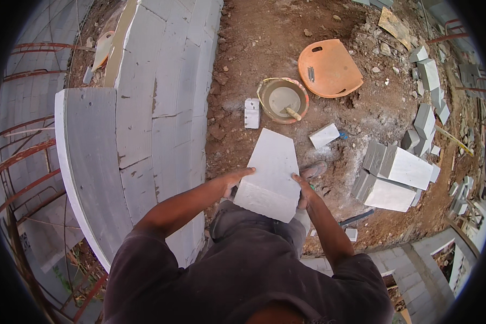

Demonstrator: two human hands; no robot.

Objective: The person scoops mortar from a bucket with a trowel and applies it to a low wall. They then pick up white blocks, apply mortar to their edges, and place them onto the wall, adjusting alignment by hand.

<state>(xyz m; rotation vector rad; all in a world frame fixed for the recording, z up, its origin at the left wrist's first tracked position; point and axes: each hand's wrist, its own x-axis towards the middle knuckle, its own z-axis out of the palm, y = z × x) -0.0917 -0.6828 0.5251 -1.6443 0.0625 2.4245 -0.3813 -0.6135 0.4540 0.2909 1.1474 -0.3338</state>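
Note:
Between my two hands I hold a large light-grey concrete block [270,173] in front of my thighs. My left hand [236,180] grips its left side, thumb on the upper face and fingers mostly hidden. On the right side my right hand [304,191] clasps it the same way. To my left runs a wall of grey blocks [170,81], with one block [92,162] on its top course. Beyond the held block stands a bucket [260,110] with grey mix and a handled tool [293,113] in it.
An orange plastic board [332,67] lies past the bucket. Small block pieces [252,113] [324,136] rest on the dirt. Stacked blocks [397,167] are at the right, with more blocks [427,73] farther off. Red metal bars [24,154] stand beyond the wall.

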